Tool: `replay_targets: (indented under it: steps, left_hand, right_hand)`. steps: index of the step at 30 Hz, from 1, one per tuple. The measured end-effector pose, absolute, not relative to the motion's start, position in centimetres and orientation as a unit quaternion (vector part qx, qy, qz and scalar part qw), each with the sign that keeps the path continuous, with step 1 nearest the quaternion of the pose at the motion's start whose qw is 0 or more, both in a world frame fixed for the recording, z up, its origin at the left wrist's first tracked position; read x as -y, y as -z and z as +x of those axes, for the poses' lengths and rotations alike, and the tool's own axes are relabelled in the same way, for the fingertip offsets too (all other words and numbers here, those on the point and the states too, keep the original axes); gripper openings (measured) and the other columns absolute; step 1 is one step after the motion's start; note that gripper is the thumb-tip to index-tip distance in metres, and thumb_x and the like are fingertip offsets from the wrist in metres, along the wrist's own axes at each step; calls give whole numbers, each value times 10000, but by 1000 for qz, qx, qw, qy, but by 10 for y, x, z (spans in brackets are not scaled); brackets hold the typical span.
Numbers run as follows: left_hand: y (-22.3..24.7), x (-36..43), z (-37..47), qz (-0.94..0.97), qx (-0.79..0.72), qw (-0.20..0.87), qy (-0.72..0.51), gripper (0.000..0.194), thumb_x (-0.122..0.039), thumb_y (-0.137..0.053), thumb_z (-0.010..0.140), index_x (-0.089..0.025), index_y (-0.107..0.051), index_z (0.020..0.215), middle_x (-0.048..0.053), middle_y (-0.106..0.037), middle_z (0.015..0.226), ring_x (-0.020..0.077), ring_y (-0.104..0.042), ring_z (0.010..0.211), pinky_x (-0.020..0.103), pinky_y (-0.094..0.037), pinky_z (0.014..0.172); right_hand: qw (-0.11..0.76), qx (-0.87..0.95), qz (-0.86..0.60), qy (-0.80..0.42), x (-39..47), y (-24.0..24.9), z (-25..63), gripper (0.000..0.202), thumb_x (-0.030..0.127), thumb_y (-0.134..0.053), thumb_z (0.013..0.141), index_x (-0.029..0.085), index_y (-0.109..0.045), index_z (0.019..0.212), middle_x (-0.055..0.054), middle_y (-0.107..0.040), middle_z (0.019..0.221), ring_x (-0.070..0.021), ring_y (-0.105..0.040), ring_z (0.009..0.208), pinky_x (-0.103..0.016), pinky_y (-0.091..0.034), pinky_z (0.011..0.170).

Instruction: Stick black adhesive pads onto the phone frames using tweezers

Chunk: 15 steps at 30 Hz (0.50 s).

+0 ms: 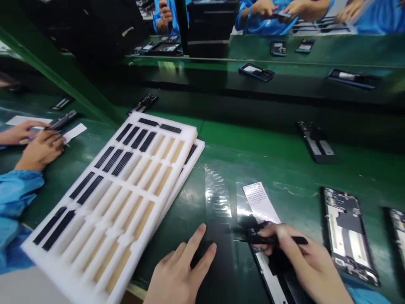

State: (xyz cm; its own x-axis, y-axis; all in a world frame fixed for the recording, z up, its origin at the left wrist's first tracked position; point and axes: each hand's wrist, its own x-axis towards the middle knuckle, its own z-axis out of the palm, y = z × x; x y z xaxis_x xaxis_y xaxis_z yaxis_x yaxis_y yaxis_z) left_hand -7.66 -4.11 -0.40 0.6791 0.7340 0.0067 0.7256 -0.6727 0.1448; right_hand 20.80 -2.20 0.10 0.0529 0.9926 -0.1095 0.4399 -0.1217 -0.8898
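Observation:
My left hand rests low in the middle with its index finger and thumb stretched apart, holding nothing. Its fingertips are at the edge of a clear plastic film lying on the bench. My right hand grips slim black tweezers, whose thin tip points left. Beneath that hand is an opened phone body, partly covered by the fingers. A white label sheet with rows of tiny dark marks sticks out from behind the phone's top end.
Left of my hands, a white foam tray carries several black strips, stacked on another foam tray. Opened phone bodies lie at right and on the dark channel ahead. A co-worker's hands work at far left; others work across the bench.

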Motion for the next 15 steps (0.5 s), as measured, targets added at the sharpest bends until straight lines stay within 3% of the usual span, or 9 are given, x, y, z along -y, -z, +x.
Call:
replay_targets:
  steps: [5, 10, 15]
  left_hand:
    - [6, 43, -70, 904, -423, 60, -15, 666, -17, -399, 790, -229, -523, 1409, 197, -448, 1523, 183, -663, 768, 302, -591, 598]
    - [4, 31, -61, 903, -427, 40, 0, 709, 16, -405, 753, -236, -548, 1400, 169, -449, 1523, 200, -659, 699, 321, -576, 504]
    - [3, 24, -58, 909, -411, 60, 27, 719, 7, -436, 724, -213, -549, 1400, 154, -452, 1521, 225, -682, 767, 337, -599, 542]
  right_hand:
    - [337, 616, -623, -345, 26, 10, 190, 198, 336, -585, 956, 235, -753, 932, -22, -786, 883, -140, -751, 697, -145, -581, 658]
    - [336, 655, -594, -325, 16, 8, 180, 164, 291, -593, 954, 230, -745, 966, -29, -785, 926, -153, -753, 742, -176, -589, 704]
    - [333, 656, -600, -314, 11, 10, 171, 184, 284, -589, 959, 221, -759, 988, -44, -791, 944, -172, -758, 794, -195, -598, 730]
